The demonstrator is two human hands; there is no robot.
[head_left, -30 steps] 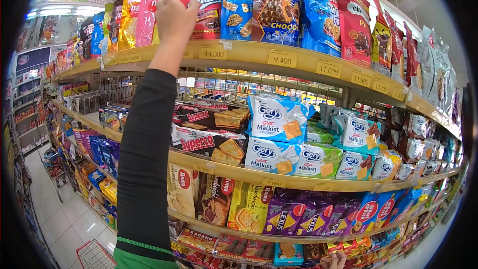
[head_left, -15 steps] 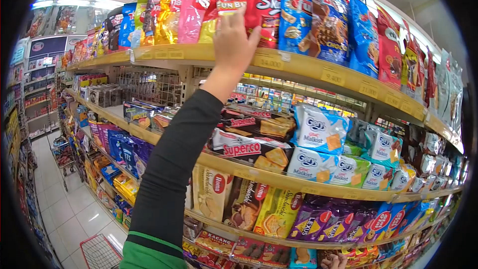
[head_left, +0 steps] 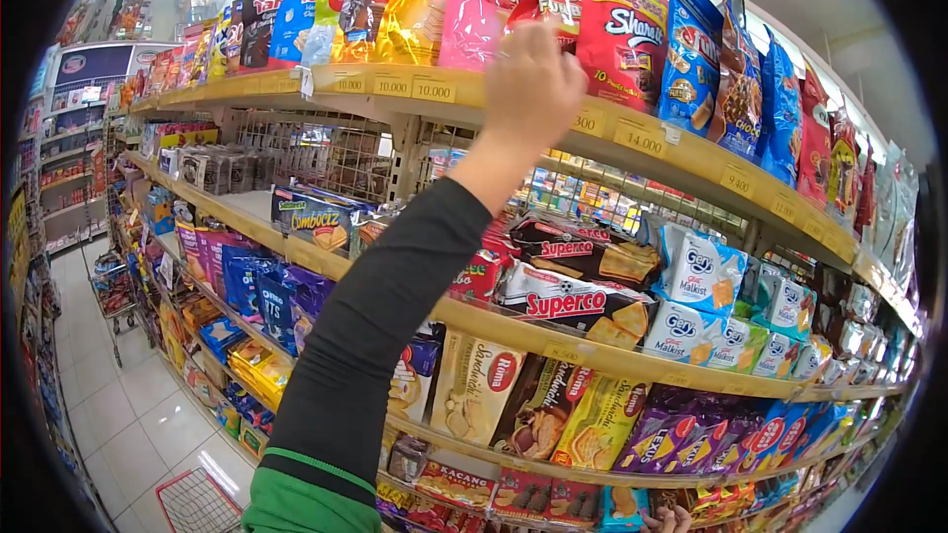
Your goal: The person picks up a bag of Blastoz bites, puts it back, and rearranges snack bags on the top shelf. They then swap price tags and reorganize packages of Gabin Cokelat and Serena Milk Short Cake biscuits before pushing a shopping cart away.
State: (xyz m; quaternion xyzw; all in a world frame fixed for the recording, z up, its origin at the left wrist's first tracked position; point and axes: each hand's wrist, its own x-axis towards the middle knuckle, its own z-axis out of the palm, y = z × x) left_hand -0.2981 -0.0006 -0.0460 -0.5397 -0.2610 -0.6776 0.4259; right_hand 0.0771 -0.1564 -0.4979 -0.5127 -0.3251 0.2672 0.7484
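My left hand [head_left: 538,84], in a black sleeve with a green cuff, is raised to the top shelf [head_left: 434,89]. Its fingers are curled in front of a red snack pouch [head_left: 553,0], hiding the pouch's lower part; what they grip is hidden. A pink pouch [head_left: 479,0] stands to the left, and a larger red pouch [head_left: 622,35] to the right. My right hand [head_left: 669,519] shows only partly at the bottom edge, fingers bent beside a blue packet [head_left: 624,508]; what it holds is too small to tell.
Lower shelves hold Superco packs [head_left: 573,301], white-blue Gery packs [head_left: 696,266], Roma boxes [head_left: 479,390] and purple packets [head_left: 681,434]. A red wire basket [head_left: 200,501] is at the bottom left. Down the tiled aisle is a loaded cart [head_left: 114,286].
The view has shifted left, so the shelves appear further right. My left hand's fingers, spread before, have curled in at the red pouch. My right hand stays low.
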